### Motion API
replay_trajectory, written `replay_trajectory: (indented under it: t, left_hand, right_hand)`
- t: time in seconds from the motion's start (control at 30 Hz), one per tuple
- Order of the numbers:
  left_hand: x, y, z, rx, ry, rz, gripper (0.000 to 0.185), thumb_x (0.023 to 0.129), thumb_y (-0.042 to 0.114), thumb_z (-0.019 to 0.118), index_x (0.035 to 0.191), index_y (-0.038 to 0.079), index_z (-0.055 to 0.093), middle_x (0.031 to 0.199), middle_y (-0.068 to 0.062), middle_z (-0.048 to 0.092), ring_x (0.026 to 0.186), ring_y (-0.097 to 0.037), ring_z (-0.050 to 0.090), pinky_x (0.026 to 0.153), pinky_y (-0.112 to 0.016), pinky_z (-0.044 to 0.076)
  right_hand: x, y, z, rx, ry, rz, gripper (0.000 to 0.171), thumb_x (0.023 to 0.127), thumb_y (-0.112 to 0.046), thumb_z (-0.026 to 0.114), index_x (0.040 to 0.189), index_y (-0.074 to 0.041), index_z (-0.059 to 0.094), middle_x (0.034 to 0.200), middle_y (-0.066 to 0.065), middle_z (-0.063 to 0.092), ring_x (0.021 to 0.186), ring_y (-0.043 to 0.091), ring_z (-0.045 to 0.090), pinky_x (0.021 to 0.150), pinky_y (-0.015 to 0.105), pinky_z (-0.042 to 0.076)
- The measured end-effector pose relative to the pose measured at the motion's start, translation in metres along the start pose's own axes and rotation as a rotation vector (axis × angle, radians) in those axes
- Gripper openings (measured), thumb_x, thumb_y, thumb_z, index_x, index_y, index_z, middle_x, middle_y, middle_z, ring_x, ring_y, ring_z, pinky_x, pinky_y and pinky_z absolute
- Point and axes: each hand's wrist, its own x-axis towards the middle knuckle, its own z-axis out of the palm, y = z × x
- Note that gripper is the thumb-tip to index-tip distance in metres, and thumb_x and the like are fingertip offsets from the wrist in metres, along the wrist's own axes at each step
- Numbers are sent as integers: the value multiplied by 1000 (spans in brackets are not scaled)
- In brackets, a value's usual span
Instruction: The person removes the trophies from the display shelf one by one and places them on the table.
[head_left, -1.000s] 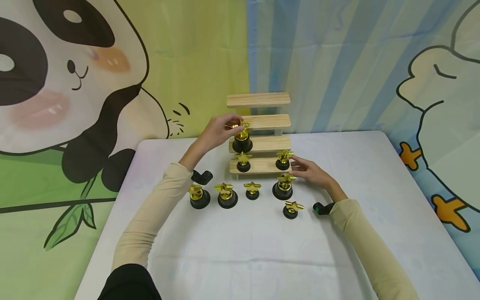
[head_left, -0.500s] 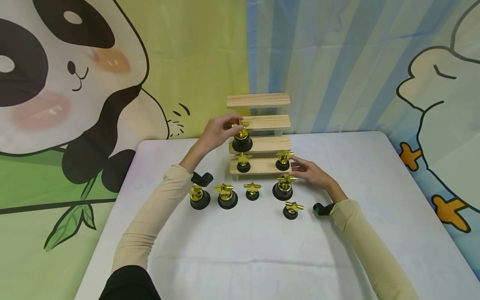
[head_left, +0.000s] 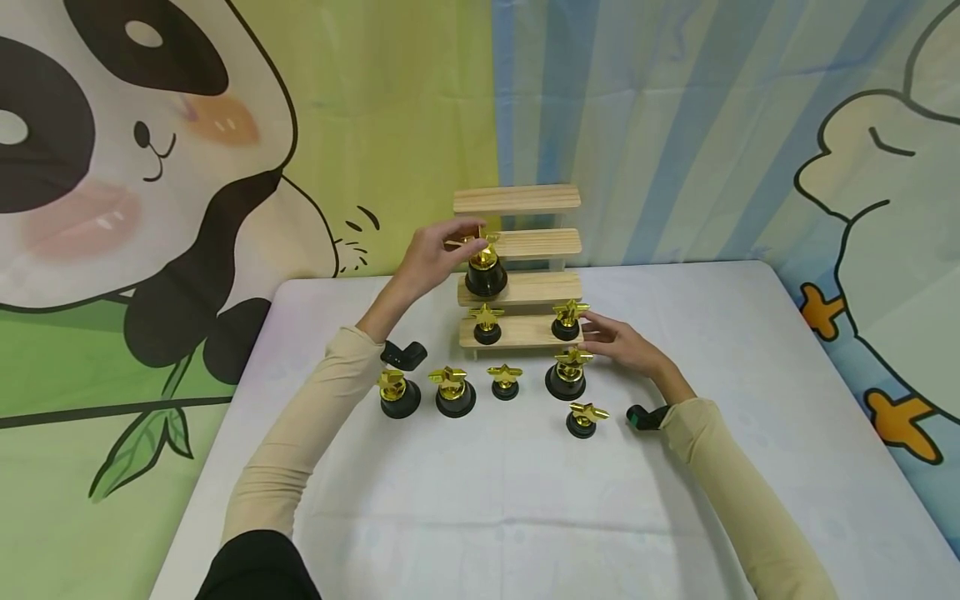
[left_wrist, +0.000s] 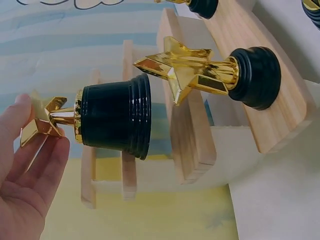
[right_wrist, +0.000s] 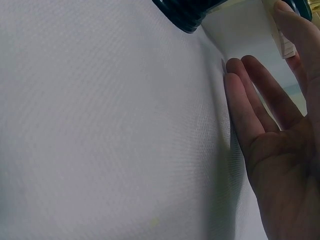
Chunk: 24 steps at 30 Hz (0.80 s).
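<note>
My left hand (head_left: 459,243) pinches the gold star top of a large black-based trophy (head_left: 485,275) and holds it at the second step of a wooden stepped stand (head_left: 536,243). In the left wrist view my left hand (left_wrist: 31,165) pinches the star, and the trophy's black base (left_wrist: 114,117) faces the steps. Two small star trophies (head_left: 487,323) (head_left: 567,319) stand on the lowest step. My right hand (head_left: 617,343) rests flat on the table beside another large trophy (head_left: 567,375). The right wrist view shows my right hand (right_wrist: 262,130) with its fingers straight on the white cloth.
Several more star trophies stand in a row on the white table (head_left: 480,500) in front of the stand, from the far left one (head_left: 397,393) to a small one (head_left: 583,419) at the right. Printed curtains hang close behind the stand.
My left hand has lifted the large trophy slightly up and back over the second step. The right hand has stayed where it was.
</note>
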Motion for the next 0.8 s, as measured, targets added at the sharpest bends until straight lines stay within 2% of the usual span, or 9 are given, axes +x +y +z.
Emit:
replay_trajectory:
  t: [0.37, 0.57, 0.8]
  left_hand:
    - [2, 14, -8, -2, 36, 28, 37, 93, 23, 66, 126, 6, 63, 116, -12, 70, 102, -21, 69, 89, -32, 58]
    - [2, 25, -12, -41, 57, 31, 36, 93, 22, 66, 126, 11, 64, 112, -11, 71, 97, -20, 70, 87, -30, 58]
    - [-3, 42, -12, -84, 67, 85, 36, 92, 19, 67, 126, 9, 64, 112, -9, 70, 98, -16, 69, 86, -25, 58]
  right_hand:
    - [2, 1, -1, -4, -1, 16, 74, 94, -25, 65, 154, -8, 24, 148, 26, 41, 137, 42, 42, 109, 56, 41]
    - [3, 1, -2, 1, -8, 15, 75, 94, -25, 65, 154, -8, 24, 148, 27, 40, 136, 43, 42, 109, 56, 41]
    - [4, 4, -2, 10, -7, 17, 74, 94, -24, 64, 154, -8, 23, 148, 27, 40, 136, 43, 42, 110, 56, 40]
